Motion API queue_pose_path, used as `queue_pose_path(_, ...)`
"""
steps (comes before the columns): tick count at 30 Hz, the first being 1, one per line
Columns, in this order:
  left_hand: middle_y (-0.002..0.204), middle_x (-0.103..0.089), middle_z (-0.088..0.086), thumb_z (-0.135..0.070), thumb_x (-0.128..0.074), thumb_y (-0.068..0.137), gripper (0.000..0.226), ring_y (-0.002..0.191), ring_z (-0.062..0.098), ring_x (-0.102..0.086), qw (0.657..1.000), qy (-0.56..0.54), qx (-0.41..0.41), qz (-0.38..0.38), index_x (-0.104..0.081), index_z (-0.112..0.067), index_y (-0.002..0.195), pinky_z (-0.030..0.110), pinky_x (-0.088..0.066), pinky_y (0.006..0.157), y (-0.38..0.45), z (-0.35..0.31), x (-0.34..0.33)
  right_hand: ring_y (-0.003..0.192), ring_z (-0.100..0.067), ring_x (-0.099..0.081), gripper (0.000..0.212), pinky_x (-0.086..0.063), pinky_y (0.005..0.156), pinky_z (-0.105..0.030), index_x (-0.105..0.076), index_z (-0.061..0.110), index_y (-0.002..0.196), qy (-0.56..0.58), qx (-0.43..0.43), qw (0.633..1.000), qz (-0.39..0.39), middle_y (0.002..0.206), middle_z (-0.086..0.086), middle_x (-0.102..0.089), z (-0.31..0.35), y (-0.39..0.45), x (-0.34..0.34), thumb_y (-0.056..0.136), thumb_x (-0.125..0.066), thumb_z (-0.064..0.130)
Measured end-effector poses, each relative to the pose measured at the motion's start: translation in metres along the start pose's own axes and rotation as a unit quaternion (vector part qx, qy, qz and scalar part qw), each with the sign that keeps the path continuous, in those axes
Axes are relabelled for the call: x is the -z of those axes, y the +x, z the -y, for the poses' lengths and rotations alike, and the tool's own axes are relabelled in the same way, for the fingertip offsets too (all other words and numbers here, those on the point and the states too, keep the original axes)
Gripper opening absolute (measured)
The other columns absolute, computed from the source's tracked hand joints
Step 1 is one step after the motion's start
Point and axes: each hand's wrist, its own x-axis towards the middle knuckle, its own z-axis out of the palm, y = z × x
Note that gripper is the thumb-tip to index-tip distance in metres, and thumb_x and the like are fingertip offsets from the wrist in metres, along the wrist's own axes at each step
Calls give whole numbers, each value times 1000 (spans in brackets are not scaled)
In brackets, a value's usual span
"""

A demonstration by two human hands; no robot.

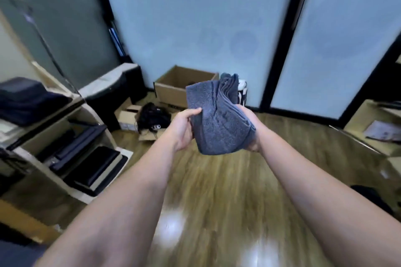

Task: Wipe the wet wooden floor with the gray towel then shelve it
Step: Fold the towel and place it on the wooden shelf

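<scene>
The gray towel (219, 115) is folded into a thick bundle and held up in front of me, well above the wooden floor (217, 191). My left hand (184, 130) pinches its left edge with the thumb on top. My right hand (249, 128) grips the right side, mostly hidden behind the cloth. The floor below shows bright glossy reflections. A light-coloured shelf unit (65, 141) stands at the left, with dark folded cloths (28, 99) on its top level.
Dark flat items fill the shelf unit's lower levels. An open cardboard box (173, 91) and a tangle of black cables (152, 118) lie by the frosted glass panels ahead. A low wooden unit with papers (379, 130) stands at the right.
</scene>
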Motion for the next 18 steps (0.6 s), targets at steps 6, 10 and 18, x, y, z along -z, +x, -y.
queue_pose_path(6, 110, -73, 22, -15, -77, 85, 27, 92, 33, -71, 985, 77, -147, -51, -63, -6, 107, 54, -57, 90, -21, -109, -33, 104, -32, -71, 82, -61, 77, -44, -67, 17, 119, -32, 105, 993, 46, 118, -15, -72, 93, -45, -32, 83, -37, 84)
queue_pose_path(10, 94, -77, 10, -20, -84, 78, 30, 80, 27, -75, 972, 100, -207, -36, -60, -16, 97, 44, -60, 72, -34, -143, -48, 103, -27, -71, 73, -55, 94, -48, -64, 16, 126, -188, 174, 965, -53, 116, -9, -73, 117, -64, -53, 72, -77, 63)
queue_pose_path(18, 108, -75, 6, -33, -82, 84, 29, 99, 27, -72, 954, 133, -262, -64, -60, -20, 99, 43, -58, 84, -51, -184, -35, 84, -23, -71, 24, -59, 80, -40, -64, 9, 114, -137, 300, 939, -97, 100, -12, -73, 160, -88, -48, 99, -48, 0)
